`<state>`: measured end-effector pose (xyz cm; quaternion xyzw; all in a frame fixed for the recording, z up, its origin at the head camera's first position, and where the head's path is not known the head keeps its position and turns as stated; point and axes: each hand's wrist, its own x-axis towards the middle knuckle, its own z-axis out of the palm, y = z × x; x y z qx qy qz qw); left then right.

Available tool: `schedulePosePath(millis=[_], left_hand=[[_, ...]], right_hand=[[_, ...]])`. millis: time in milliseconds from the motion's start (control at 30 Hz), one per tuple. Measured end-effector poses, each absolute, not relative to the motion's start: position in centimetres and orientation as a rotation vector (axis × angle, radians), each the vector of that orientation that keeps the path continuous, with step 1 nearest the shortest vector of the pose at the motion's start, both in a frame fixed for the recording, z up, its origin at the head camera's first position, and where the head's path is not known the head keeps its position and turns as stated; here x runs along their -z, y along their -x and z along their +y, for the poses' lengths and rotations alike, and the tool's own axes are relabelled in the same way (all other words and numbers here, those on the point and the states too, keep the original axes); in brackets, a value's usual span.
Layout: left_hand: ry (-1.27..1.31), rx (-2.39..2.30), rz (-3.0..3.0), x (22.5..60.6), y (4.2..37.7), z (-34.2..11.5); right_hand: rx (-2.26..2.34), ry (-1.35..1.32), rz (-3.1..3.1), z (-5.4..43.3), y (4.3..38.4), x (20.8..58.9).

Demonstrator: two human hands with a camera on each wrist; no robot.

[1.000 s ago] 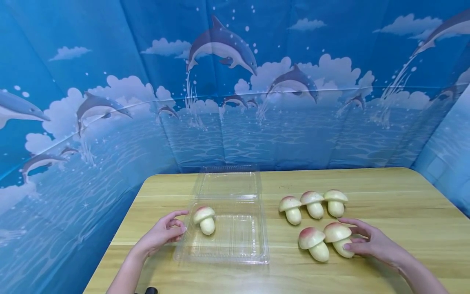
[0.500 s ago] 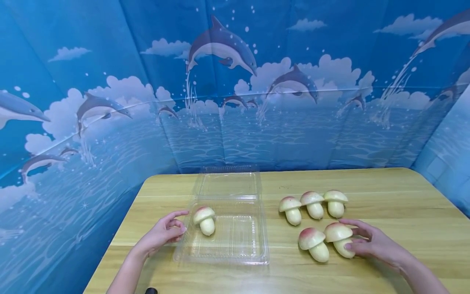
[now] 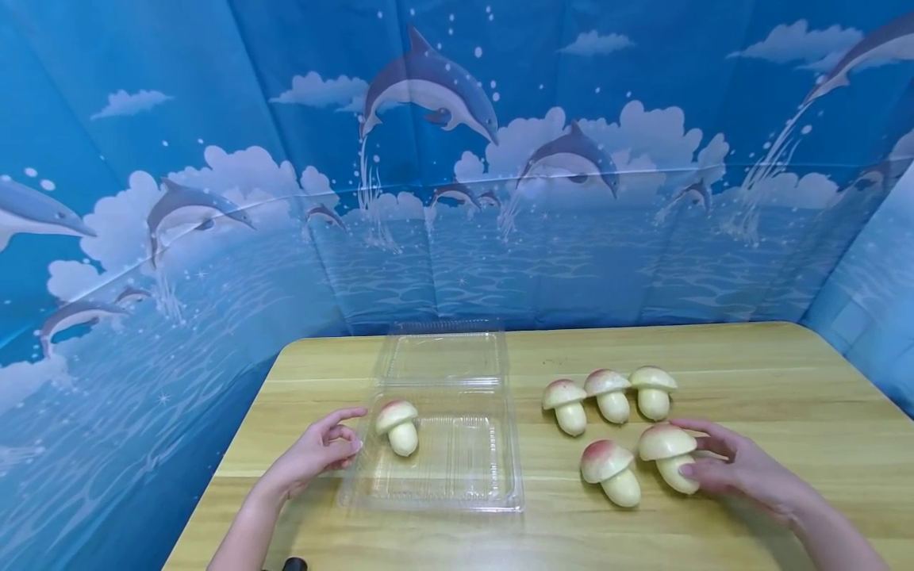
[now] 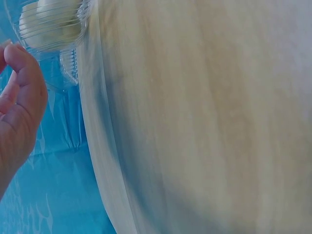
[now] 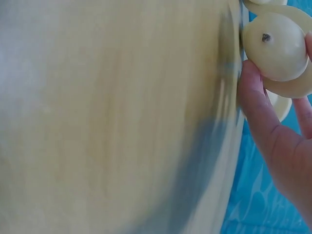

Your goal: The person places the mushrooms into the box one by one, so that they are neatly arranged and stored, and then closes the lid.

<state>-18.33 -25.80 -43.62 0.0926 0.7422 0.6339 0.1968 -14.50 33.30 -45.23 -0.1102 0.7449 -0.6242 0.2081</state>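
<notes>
My right hand [image 3: 746, 468] grips a toy mushroom [image 3: 667, 444] with a pink-tinged cap, thumb on its pale stem and fingers behind. In the right wrist view, the rounded stem end [image 5: 275, 46] faces the camera between thumb and fingers. Just left of it lies another mushroom [image 3: 610, 473]. Beside the left rim of an open clear plastic clamshell box [image 3: 457, 504] is my left hand [image 3: 317, 452], index finger extended and thumb tip right at the rim. One mushroom [image 3: 397, 428] lies inside the box's left part, seen through the plastic in the left wrist view.
Behind the right hand, a row of mushrooms [image 3: 608, 396] lies on the wooden table [image 3: 557, 527]. The box's lid [image 3: 446, 357] lies folded back toward the far table edge. A blue dolphin-print curtain [image 3: 457, 262] hangs behind the table. A small black object [image 3: 294, 564] shows at the bottom edge.
My right hand has shifted the gripped mushroom slightly right and away from me, opening a gap to the neighbouring mushroom. The left hand and the box have stayed put.
</notes>
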Motion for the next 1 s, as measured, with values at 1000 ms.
schedulePosePath(millis=[1000], left_hand=[[-0.245,-1.748,2.102,43.2,18.2,-25.7]], right_hand=[[1.788,0.277,2.194,32.1,14.4,41.7]])
